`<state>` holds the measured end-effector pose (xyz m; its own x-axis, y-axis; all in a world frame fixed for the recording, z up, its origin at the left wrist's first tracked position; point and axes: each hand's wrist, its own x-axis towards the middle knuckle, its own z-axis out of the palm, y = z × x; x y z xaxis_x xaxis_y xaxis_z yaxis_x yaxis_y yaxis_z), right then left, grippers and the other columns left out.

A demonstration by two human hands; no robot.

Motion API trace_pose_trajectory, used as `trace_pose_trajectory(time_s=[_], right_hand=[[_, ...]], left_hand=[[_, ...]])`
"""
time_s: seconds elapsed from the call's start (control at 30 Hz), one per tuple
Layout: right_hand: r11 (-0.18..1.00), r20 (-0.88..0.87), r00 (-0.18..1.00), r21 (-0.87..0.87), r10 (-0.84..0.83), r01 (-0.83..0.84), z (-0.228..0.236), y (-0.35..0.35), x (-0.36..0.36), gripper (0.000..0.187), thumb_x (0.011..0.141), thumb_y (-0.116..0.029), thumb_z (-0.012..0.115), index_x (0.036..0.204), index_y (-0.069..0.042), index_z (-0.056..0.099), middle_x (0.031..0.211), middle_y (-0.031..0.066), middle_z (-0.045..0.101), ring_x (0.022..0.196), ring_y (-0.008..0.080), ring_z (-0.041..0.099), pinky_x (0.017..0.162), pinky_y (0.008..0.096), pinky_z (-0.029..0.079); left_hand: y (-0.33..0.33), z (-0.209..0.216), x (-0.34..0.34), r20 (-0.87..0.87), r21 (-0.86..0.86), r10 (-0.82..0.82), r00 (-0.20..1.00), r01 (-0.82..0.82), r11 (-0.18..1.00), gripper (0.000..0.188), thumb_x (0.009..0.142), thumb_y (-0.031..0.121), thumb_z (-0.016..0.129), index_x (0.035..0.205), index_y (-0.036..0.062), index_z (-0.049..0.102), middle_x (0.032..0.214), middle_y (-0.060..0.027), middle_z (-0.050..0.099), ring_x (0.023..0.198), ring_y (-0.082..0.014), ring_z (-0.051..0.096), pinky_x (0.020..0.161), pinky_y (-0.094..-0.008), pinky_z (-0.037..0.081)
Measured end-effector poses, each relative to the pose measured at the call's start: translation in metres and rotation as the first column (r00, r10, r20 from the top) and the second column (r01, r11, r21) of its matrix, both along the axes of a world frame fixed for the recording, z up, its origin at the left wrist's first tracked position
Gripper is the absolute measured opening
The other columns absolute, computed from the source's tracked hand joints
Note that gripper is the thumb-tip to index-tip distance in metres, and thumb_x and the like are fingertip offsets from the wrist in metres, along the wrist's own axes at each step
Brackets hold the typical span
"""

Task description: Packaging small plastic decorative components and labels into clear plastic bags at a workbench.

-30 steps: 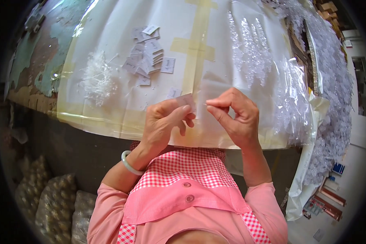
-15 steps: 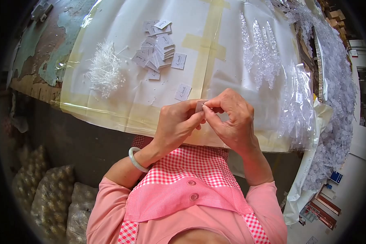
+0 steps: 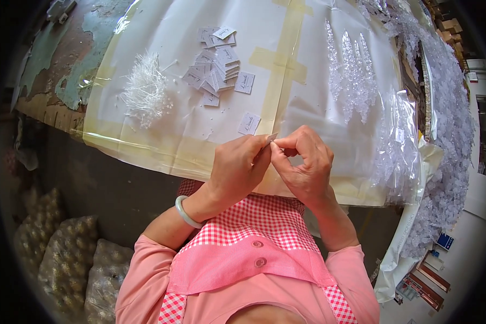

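Note:
Close to the table's front edge, my left hand (image 3: 235, 164) pinches a small card tag (image 3: 272, 138) between thumb and fingers. My right hand (image 3: 306, 164) meets it there, thumb and forefinger pressed together at the tag's edge. Whatever lies in that pinch is too small to make out. Just beyond my hands a single printed tag (image 3: 249, 123) lies flat. Further off is a loose pile of similar tags (image 3: 225, 56). To its left sits a tangled heap of thin white plastic tag fasteners (image 3: 144, 92). Clear icicle-shaped ornaments (image 3: 351, 67) lie at the far right.
Plastic sheeting with yellowish tape (image 3: 278, 65) covers the table. A clear plastic bag (image 3: 398, 143) of glittery pieces rests near its right edge. Beyond that edge is a large mass of translucent pieces (image 3: 443, 156). Filled sacks (image 3: 67, 259) stand on the floor at lower left.
The tag has tilted from showing its face to nearly edge-on. My left hand has rolled over, back upward, and my right hand has dropped slightly. The view has shifted a little.

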<state>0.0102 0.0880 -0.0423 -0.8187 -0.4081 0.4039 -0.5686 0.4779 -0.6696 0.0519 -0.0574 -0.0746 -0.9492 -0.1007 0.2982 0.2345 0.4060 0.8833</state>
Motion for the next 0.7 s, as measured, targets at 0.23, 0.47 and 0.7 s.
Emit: trace_pose_trajectory(time_s=[0.23, 0.47, 0.7], right_hand=[[0.996, 0.046, 0.998, -0.072, -0.051, 0.054, -0.004, -0.003, 0.004, 0.012, 0.076, 0.004, 0.071, 0.077, -0.003, 0.061, 0.068, 0.0045, 0.056, 0.06, 0.0124, 0.057, 0.054, 0.0248, 0.048], [0.987, 0.133, 0.991, -0.162, 0.024, -0.002, -0.003, -0.001, 0.001, 0.012, 0.079, 0.006, 0.07, 0.088, 0.0, 0.067, 0.076, 0.0056, 0.062, 0.063, 0.0129, 0.059, 0.061, 0.0251, 0.05], [0.982, 0.272, 0.962, -0.169, -0.032, 0.081, -0.007, 0.01, 0.007, 0.012, 0.08, 0.002, 0.072, 0.09, 0.0, 0.067, 0.077, 0.0056, 0.066, 0.067, 0.0123, 0.062, 0.063, 0.0255, 0.049]], left_hand=[[-0.002, -0.003, 0.003, -0.12, -0.08, -0.003, 0.993, -0.006, 0.997, 0.016, 0.082, 0.003, 0.067, 0.097, 0.0006, 0.063, 0.069, -0.0096, 0.059, 0.059, -0.0262, 0.059, 0.051, -0.0355, 0.047], [-0.007, -0.006, -0.001, -0.188, -0.174, -0.007, 0.982, -0.027, 0.984, 0.021, 0.076, -0.004, 0.07, 0.096, 0.0005, 0.065, 0.067, -0.0091, 0.061, 0.053, -0.021, 0.058, 0.048, -0.0299, 0.045], [-0.005, 0.002, -0.006, -0.199, -0.314, -0.124, 0.972, 0.057, 0.948, 0.022, 0.079, 0.001, 0.066, 0.101, -0.0004, 0.062, 0.066, -0.0085, 0.053, 0.057, -0.0241, 0.055, 0.05, -0.0353, 0.044]])
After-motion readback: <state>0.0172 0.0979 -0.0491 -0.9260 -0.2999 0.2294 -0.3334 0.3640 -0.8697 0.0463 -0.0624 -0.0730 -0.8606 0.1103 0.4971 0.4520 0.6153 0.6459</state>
